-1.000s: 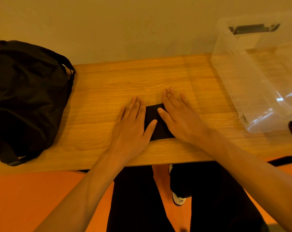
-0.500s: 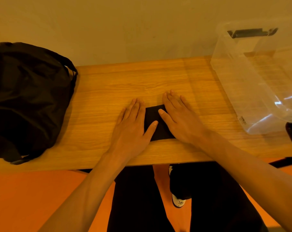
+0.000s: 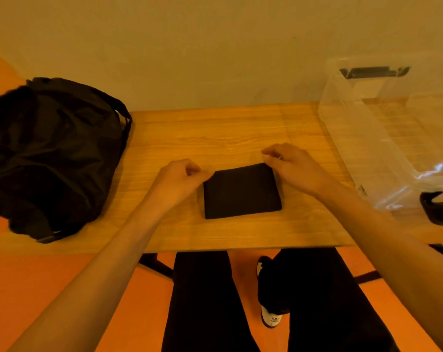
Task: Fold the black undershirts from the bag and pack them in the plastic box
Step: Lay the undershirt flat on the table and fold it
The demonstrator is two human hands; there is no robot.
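Wood-grain tabletop, seen from above. Slumped at its left end, a black bag; flat near the front edge at centre, a folded black undershirt; standing at the right end, a clear plastic box.

Left hand, right hand: fingers loosely curled, apart.

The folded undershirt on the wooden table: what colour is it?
The folded undershirt is plain black, seen best in the head view.
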